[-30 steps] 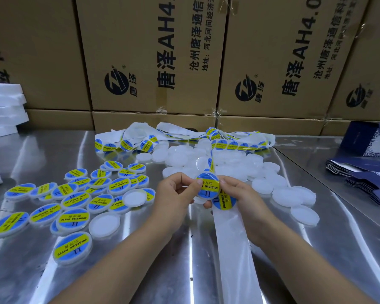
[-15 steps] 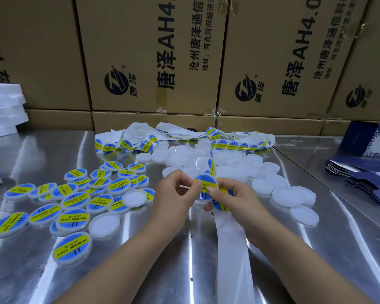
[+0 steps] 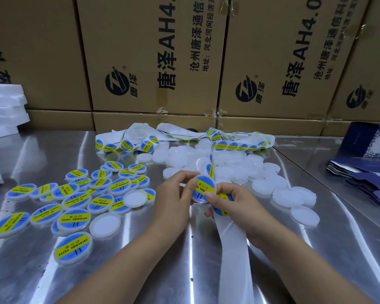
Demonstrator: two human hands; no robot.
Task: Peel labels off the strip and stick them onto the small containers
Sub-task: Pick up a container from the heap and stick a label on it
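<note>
Found the container (image 3: pixel 203 187) turned back to show its blue and yellow labelled face, after standing nearly edge-on half a second earlier. Found both hands in much the same spot above the table (image 3: pixel 338 249).

Observed the left hand (image 3: pixel 173 194) pinching the container's left rim, thumb and forefinger clamped on it, other fingers curled behind. Observed the right hand (image 3: pixel 239 205) with its thumb pressed on the lower edge of the labelled face and the remaining fingers curled, the strip (image 3: pixel 233 249) passing beneath them. Noted one unpeeled label (image 3: pixel 223 199) on the strip just under the right fingers, and bare white backing running down toward the camera.

Recorded a spread of labelled containers (image 3: pixel 75 202) lying on the table to the left, and a heap of plain white containers (image 3: pixel 228 170) beyond the hands and to the right. Recorded loose coils of label strip (image 3: pixel 140 139) lying at the back, in front of stacked cardboard boxes (image 3: pixel 151 62). Logged dark blue folded cartons (image 3: pixel 371 178) at far right and a white foam stack (image 3: pixel 4 108) at far left.
</note>
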